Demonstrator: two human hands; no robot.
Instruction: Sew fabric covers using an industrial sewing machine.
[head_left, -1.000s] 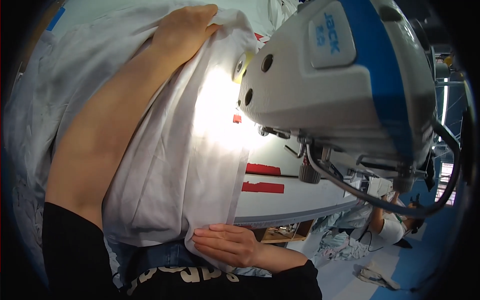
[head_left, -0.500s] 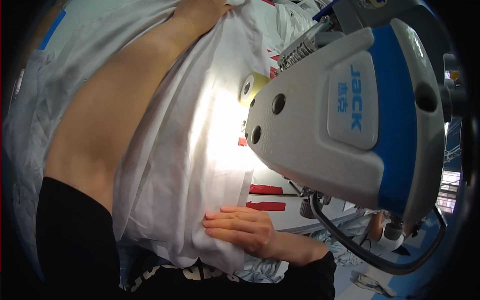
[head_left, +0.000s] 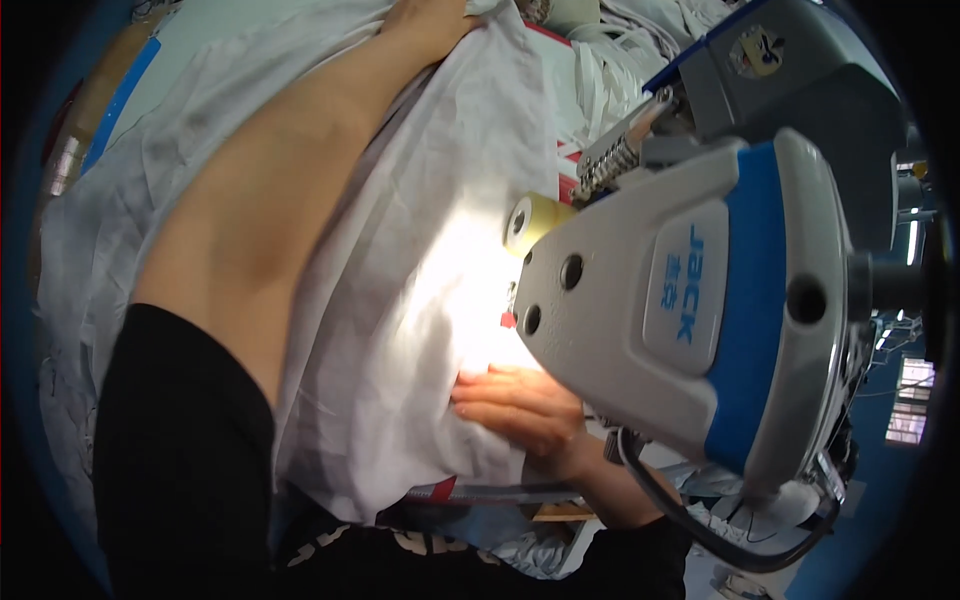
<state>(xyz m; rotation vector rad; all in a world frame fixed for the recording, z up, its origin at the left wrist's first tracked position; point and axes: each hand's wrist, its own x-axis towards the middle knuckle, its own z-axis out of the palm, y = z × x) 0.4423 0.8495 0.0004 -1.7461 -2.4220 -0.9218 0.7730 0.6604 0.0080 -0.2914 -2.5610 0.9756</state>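
White fabric lies in long folds over the machine table, brightly lit beside the head of a sewing machine. My right hand rests flat on the near right part of the fabric, fingers stretched out and pointing left, close below the machine head. At the far end my left hand is at the fabric, which gathers into folds by its thumb; the picture's top edge cuts off most of its fingers. The machine's needle area is mostly hidden by glare and the machine head.
A pale yellow roll stands against the machine head. White strips lie tangled behind it. A black cable loops below the machine. Blue tape edges the table at far left. More cloth lies at lower right.
My right hand has slid away from me, closer to the lit area, and the fabric's near edge has shifted with it. The view has moved, too. The left hand stays at the far end.
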